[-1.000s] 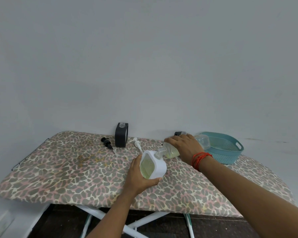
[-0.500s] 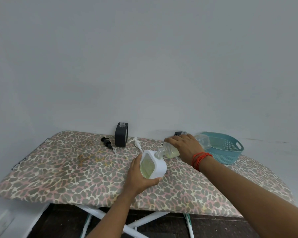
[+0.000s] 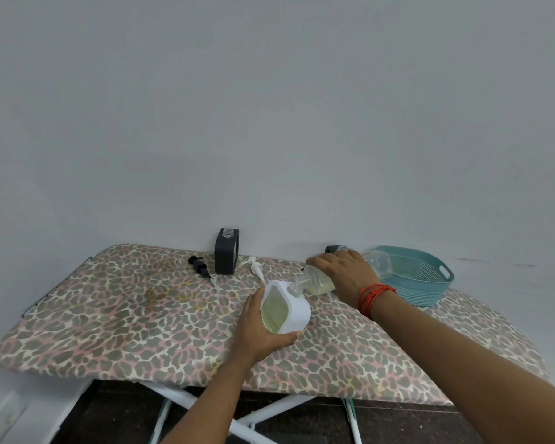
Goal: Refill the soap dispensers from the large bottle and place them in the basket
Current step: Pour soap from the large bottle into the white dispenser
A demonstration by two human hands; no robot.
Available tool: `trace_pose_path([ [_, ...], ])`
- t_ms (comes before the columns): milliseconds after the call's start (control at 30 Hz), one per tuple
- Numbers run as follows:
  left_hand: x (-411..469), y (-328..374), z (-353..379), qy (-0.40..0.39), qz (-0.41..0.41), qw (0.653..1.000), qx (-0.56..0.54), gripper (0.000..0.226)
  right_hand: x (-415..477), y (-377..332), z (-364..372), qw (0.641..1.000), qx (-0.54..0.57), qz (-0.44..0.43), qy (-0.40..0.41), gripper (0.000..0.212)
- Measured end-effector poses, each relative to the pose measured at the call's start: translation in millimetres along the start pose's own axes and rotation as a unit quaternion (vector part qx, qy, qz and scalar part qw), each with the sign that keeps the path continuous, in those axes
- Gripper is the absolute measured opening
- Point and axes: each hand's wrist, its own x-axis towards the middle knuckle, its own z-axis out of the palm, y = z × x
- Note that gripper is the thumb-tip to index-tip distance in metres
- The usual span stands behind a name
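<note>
We see the white soap dispenser [image 3: 285, 307] lifted off the ironing board [image 3: 109, 315] near the middle of its leopard-print cover. It is tilted, and its clear face shows pale yellow-green liquid filling most of it. The large bottle [image 3: 316, 280] lies almost level above the board, its open neck meeting the dispenser's top opening. Yellowish liquid pools in the neck end while the raised base end looks clear. A black dispenser [image 3: 227, 251] stands upright at the far edge with its mouth uncapped. A black pump [image 3: 201, 267] lies to its left and a white pump [image 3: 256, 267] to its right. Behind the right hand [image 3: 343, 274] we make out what may be a second dark dispenser [image 3: 332, 249], though most of it is hidden. The teal basket [image 3: 423, 291] sits at the far right end of the board. The left hand [image 3: 260, 331] cups the white dispenser from below and behind, thumb curled under its lower corner. The right hand wraps over the bottle's middle from above, fingers curled down round it. A red thread band [image 3: 374, 294] circles that wrist.
</note>
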Motion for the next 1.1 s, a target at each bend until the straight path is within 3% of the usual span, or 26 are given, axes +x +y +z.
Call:
trace_pose_path([
  [433,-0.8,2.1,-0.8,0.0,0.003,1.0,-0.003,0.113,0.0,0.8,-1.0,1.0,0.0,-0.003,-0.002,0.071],
  [1100,2.2,0.6,0.2,-0.016,0.005,1.0,0.02,0.124,-3.3,3.1,3.3,1.0,0.007,0.009,-0.011,0.072],
])
